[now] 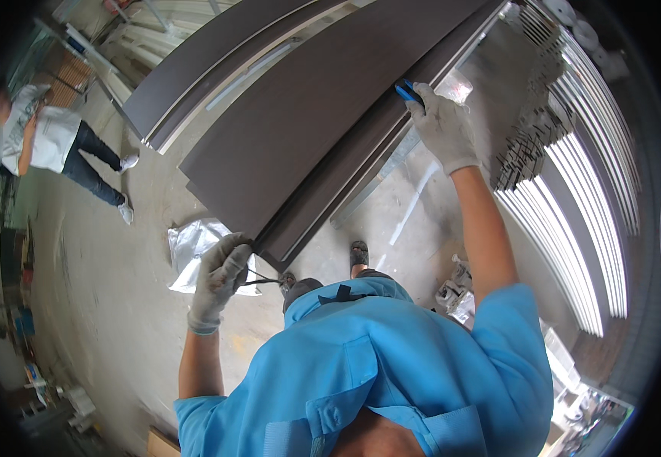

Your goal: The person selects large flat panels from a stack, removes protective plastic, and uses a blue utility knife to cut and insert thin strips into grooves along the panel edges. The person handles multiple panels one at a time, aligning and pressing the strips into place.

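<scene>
A long dark brown panel (pixel 300 114) with a stepped, grooved edge lies in front of me, its near corner close to my body. My left hand (pixel 222 270), in a pale work glove, is closed at that corner. From its fingers a thin dark strip (pixel 263 280) sticks out to the right. My right hand (pixel 444 129), also gloved, is over the panel's right edge, closed around a small blue tool (pixel 405 91). Only the tool's blue ends show; the fingers hide the rest, so its exact kind is unclear.
Another dark panel (pixel 193 84) lies beyond on the left. A person (pixel 56 137) stands at the far left. Stacked long profiles (pixel 574 206) fill the right side. Silvery plastic sheeting (pixel 189 247) lies on the concrete floor (pixel 117 305) near my left hand.
</scene>
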Demonstrator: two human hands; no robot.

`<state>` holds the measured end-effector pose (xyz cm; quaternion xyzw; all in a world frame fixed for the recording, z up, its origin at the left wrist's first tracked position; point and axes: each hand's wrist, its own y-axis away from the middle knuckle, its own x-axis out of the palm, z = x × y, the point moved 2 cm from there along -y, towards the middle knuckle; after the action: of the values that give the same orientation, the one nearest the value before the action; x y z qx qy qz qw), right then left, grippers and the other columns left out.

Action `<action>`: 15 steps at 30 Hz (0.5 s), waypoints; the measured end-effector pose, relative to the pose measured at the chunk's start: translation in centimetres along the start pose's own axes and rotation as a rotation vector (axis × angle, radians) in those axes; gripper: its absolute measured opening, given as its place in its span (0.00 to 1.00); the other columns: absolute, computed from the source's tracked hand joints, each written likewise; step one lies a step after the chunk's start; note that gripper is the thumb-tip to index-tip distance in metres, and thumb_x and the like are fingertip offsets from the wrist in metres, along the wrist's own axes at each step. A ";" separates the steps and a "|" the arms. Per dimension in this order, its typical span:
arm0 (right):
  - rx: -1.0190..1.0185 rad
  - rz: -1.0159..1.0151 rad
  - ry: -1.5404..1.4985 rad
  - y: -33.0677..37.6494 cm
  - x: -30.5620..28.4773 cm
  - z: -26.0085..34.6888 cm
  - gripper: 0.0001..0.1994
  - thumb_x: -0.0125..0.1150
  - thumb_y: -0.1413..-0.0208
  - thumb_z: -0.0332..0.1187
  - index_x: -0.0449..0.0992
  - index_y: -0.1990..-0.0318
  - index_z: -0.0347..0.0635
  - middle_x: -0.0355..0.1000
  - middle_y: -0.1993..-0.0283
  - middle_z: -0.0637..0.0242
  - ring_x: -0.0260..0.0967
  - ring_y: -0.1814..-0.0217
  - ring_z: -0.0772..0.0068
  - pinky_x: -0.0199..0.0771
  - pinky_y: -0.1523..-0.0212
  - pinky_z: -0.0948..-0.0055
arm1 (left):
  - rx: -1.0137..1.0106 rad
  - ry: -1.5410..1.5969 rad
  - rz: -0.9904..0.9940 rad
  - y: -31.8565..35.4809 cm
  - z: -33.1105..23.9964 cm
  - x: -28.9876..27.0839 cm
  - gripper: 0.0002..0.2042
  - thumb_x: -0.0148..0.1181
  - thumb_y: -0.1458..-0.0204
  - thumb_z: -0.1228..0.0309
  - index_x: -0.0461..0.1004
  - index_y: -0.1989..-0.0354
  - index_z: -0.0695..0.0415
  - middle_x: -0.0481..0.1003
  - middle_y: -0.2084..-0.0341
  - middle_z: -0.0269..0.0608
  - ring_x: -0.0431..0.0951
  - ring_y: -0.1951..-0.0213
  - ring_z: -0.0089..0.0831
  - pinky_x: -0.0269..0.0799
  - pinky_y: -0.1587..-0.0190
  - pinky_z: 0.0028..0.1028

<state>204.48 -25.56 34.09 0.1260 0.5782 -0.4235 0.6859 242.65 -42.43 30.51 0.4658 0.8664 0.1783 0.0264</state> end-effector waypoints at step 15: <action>-0.036 -0.033 0.247 18.4 -0.1 20.8 0.18 0.56 0.38 0.44 0.71 0.45 0.46 0.73 0.73 0.56 0.76 0.73 0.52 0.76 0.74 0.57 | 0.280 -0.171 0.533 -3.3 0.7 -3.8 0.11 0.55 0.34 0.66 0.72 0.56 0.64 0.67 0.75 0.29 0.63 0.74 0.15 0.61 0.72 0.20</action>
<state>232.14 -28.05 34.56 0.1552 0.6677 -0.4056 0.6046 242.31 -47.04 28.29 0.6887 0.7247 0.0182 -0.0129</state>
